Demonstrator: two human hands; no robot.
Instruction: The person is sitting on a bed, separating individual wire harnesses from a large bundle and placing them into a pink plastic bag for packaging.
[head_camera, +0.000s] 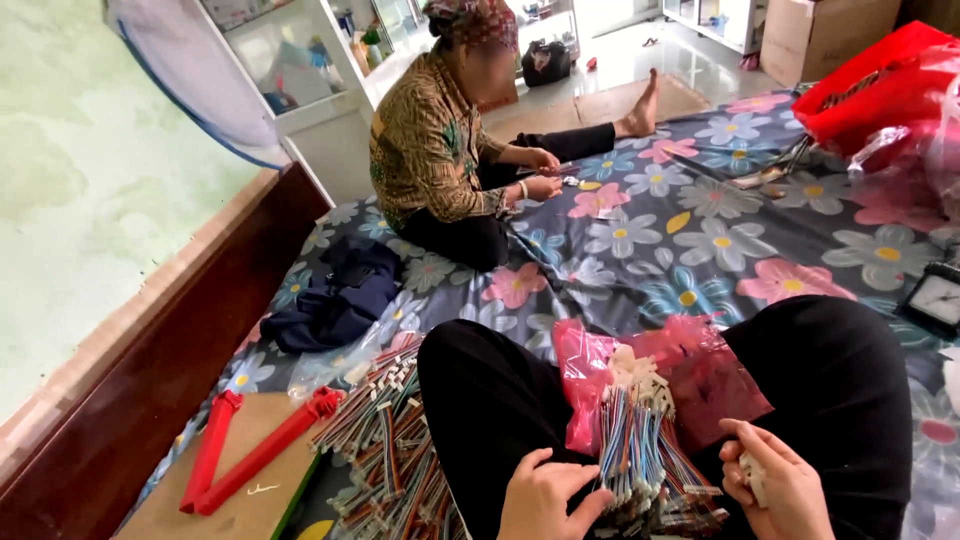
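Upright between your hands, the striped wire bundle (640, 450) touches your open left hand (545, 497); your right hand (778, 487) pinches a small white connector (752, 474).

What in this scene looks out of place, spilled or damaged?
Nothing looks damaged. Loose multicoloured wire bundles lie spread untidily over the flowered mat beside a clear plastic bag, left of the left hand. A dark blue cloth lies crumpled nearby.

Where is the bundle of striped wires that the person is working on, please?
In the head view, the bundle of striped wires stands bottom centre between the left hand and right hand, against a pink plastic bag.
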